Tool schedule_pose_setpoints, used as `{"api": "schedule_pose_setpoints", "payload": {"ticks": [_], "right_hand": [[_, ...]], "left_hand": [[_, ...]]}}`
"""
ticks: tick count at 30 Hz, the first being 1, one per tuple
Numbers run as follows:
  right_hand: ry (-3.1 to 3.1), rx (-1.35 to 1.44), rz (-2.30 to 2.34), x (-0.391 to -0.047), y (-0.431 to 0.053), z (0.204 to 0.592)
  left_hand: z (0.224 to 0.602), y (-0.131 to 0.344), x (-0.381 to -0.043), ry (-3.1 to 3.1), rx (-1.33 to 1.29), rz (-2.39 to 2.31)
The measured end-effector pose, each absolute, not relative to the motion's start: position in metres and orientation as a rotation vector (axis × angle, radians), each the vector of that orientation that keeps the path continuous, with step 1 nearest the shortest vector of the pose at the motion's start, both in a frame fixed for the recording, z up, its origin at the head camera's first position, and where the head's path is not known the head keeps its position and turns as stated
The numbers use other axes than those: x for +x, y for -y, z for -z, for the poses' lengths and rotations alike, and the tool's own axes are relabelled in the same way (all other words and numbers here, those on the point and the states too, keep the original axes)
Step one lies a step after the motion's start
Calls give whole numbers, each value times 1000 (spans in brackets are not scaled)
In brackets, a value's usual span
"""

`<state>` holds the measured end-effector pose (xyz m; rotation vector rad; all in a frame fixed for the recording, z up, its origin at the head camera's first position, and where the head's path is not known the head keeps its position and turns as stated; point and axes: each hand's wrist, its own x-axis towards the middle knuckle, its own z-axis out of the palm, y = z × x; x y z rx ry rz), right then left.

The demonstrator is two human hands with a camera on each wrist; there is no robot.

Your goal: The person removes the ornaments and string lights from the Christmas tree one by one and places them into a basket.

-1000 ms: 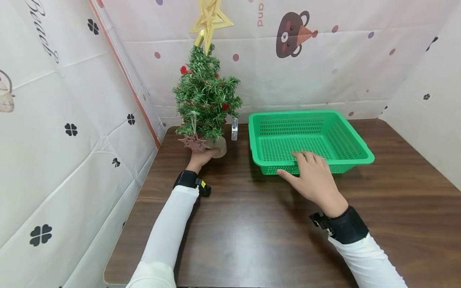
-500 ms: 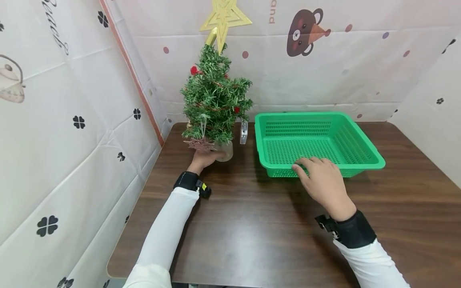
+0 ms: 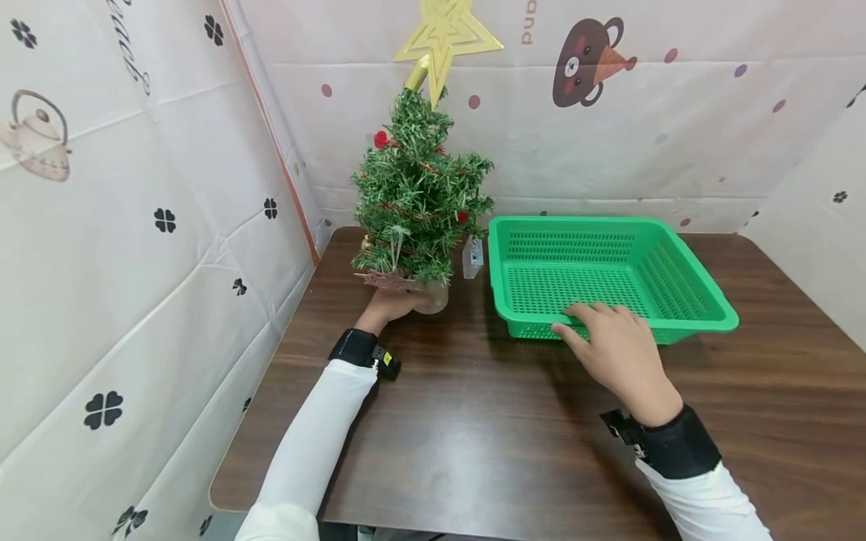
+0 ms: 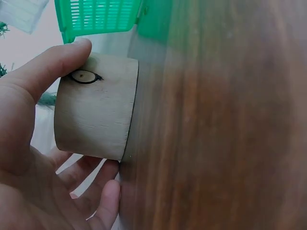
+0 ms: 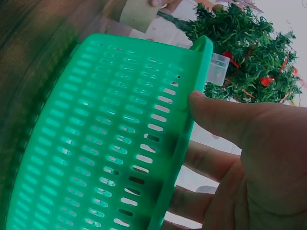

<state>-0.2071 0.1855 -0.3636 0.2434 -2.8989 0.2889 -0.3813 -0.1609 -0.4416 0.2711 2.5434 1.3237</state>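
Observation:
A small artificial Christmas tree (image 3: 422, 188) stands at the back left of the table. My left hand (image 3: 392, 304) grips its pale wooden base (image 4: 96, 115), thumb on the near side and fingers around the other. A gold star (image 3: 443, 37) tops the tree. A pinkish-brown star ornament (image 3: 389, 280) hangs low over my left hand, and a clear plastic piece (image 3: 473, 258) is at the tree's right. Beside the tree sits a green perforated plastic basket (image 3: 616, 222). My right hand (image 3: 619, 349) pinches its front rim, thumb outside and fingers over the inner side.
Both things rest on a dark brown wooden table (image 3: 440, 443). Printed white cloth (image 3: 514, 158) hangs behind and along both sides. Small red decorations (image 3: 381, 140) dot the branches. The basket's inside shows only its mesh floor.
My right hand has come from spread fingers over the basket's front edge to a pinch on the rim. The clear piece by the tree has turned slightly. The head view has shifted left.

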Motion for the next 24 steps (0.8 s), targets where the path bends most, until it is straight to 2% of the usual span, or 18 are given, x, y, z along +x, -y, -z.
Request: {"api": "schedule_pose_setpoints", "payload": {"ticks": [7, 19, 24], "right_hand": [[2781, 227, -519, -219, -177, 336], [2263, 418, -1414, -290, -140, 223], [2133, 483, -1604, -316, -122, 182]], "left_hand": [[441, 161, -380, -2475, 301, -1333], [449, 159, -374, -2436, 290, -1437], [444, 164, -377, -2430, 302, -1434]]}}
